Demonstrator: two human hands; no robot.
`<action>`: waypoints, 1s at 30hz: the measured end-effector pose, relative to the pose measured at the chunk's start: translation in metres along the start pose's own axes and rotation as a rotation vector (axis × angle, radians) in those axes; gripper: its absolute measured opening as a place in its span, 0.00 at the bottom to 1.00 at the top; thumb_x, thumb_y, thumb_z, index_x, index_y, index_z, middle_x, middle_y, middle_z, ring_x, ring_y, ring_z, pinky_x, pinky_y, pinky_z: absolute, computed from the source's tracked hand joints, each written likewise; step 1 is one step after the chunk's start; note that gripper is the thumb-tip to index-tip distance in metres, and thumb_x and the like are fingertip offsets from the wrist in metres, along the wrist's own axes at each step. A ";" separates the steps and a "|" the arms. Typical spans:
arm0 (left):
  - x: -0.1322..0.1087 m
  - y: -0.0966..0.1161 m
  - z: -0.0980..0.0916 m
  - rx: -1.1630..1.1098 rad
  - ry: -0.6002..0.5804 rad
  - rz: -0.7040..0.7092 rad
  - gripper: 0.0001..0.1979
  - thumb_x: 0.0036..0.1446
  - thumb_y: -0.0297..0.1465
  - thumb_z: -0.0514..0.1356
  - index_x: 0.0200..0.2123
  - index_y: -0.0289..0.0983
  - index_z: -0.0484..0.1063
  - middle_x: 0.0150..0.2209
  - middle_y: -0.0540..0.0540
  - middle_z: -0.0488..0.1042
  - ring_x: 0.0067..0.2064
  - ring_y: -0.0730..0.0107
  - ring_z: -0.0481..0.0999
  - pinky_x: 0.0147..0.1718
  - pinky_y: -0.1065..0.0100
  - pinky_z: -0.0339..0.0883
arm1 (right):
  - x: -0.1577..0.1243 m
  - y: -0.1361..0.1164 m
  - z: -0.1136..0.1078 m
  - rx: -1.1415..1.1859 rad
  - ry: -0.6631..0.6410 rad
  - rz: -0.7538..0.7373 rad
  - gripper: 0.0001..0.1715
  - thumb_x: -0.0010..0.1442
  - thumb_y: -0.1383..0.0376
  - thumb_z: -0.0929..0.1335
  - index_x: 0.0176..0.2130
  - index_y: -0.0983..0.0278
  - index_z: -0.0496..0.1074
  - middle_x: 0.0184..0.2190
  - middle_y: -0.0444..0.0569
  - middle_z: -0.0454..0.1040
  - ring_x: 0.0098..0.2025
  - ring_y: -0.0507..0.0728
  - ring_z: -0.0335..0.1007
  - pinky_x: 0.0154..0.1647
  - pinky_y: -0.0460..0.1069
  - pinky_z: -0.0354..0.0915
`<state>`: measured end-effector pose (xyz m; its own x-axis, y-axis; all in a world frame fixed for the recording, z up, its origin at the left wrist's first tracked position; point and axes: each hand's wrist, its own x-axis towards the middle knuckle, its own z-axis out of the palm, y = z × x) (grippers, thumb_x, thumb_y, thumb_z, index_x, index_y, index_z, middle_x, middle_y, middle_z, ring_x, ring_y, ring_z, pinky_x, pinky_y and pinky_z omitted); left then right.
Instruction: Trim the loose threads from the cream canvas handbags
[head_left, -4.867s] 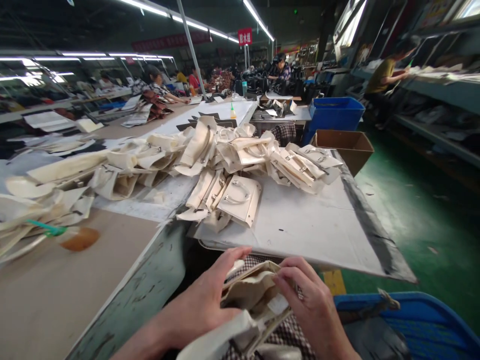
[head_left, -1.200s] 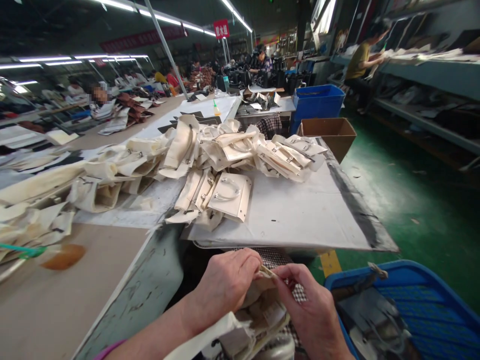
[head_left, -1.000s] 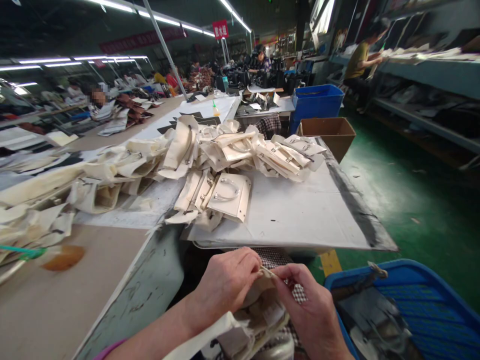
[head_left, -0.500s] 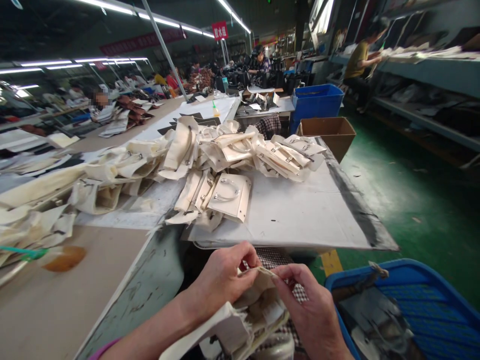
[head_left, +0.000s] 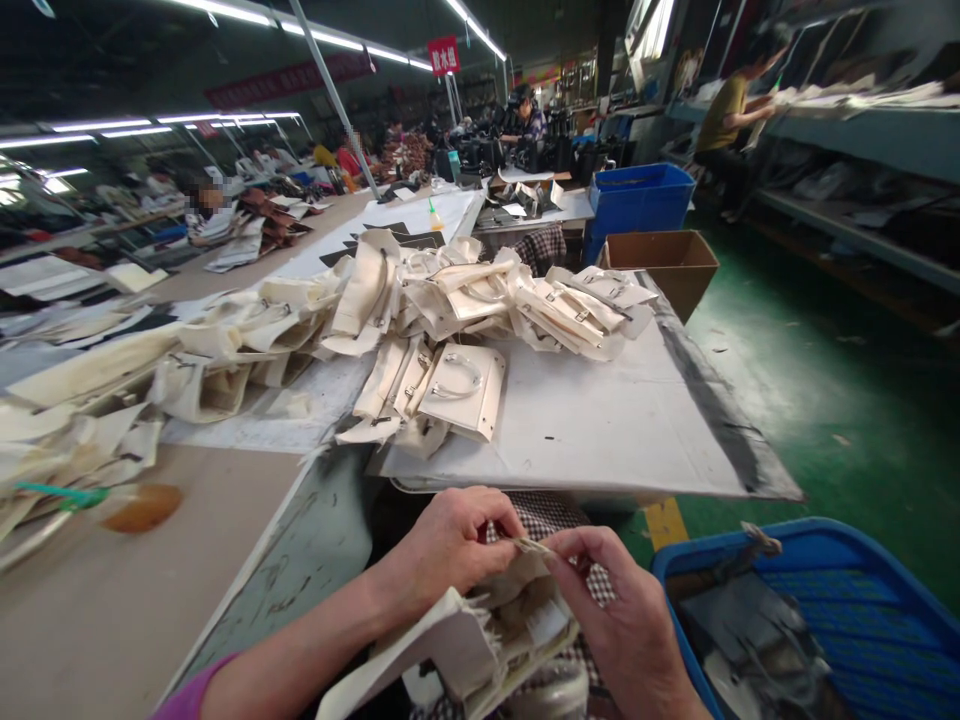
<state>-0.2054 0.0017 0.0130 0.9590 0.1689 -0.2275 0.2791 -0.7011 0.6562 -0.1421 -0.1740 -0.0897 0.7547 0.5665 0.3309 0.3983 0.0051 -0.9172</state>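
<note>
A cream bag piece with frayed fabric edges lies over my lap, its opening facing up. My left hand pinches its upper edge between thumb and fingers. Close beside it, my right hand pinches the same edge a little to the right. The fingertips of both hands nearly meet at the seam. Under the bag shows a brown-and-white checked cloth. On the table ahead sits a cream handbag with a clear-wrapped handle, beside a pile of similar bags.
To my right stands a blue basket with grey pieces inside. A glue bottle with a green nozzle lies at left near more cream pieces. Beyond the white table are a cardboard box and a blue bin. Several people work farther off.
Both hands keep their pinch on the bag's edge, with hardly any movement. The view has shifted slightly, so the table and bags sit a little farther right.
</note>
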 end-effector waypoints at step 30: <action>-0.111 -0.036 0.026 0.039 0.446 -0.240 0.06 0.54 0.29 0.64 0.36 0.39 0.71 0.39 0.52 0.74 0.42 0.71 0.74 0.44 0.70 0.65 | 0.020 0.012 0.003 -0.066 -0.430 -0.054 0.11 0.64 0.60 0.66 0.47 0.50 0.74 0.46 0.41 0.74 0.47 0.50 0.71 0.46 0.43 0.69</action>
<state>-0.3229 -0.0096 -0.0041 0.7980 0.6017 -0.0335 0.5000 -0.6301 0.5941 -0.1239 -0.1607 -0.0951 0.4517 0.8586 0.2424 0.4744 -0.0010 -0.8803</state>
